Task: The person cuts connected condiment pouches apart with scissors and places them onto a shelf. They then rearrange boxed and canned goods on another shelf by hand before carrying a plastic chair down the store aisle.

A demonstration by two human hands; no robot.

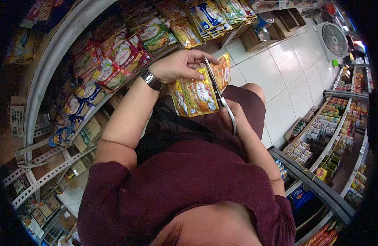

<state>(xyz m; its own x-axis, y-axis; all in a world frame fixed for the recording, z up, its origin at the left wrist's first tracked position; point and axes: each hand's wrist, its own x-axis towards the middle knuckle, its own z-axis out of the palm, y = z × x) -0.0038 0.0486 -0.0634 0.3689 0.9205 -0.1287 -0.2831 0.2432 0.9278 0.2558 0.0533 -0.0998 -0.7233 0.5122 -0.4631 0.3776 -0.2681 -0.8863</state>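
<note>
- A yellow packet labelled bacon spread, just above the centre of the frame, hangs over a person's lap, a second packet beside it to the right.
- Scissors stand at a slant between the two, points toward the top; whether the blades are parted cannot be told.
- The left hand grips the yellow packet's top edge, thumb in front, a wristwatch below it.
- The right hand, apart from the left, is closed around the scissors' pale handles, its fingers partly hidden.
- A dark maroon shirt fills the lower centre.
- Spread packets crowd a shelf at upper left.
- White floor tiles, a fan and shelved cans occupy the right.
</note>
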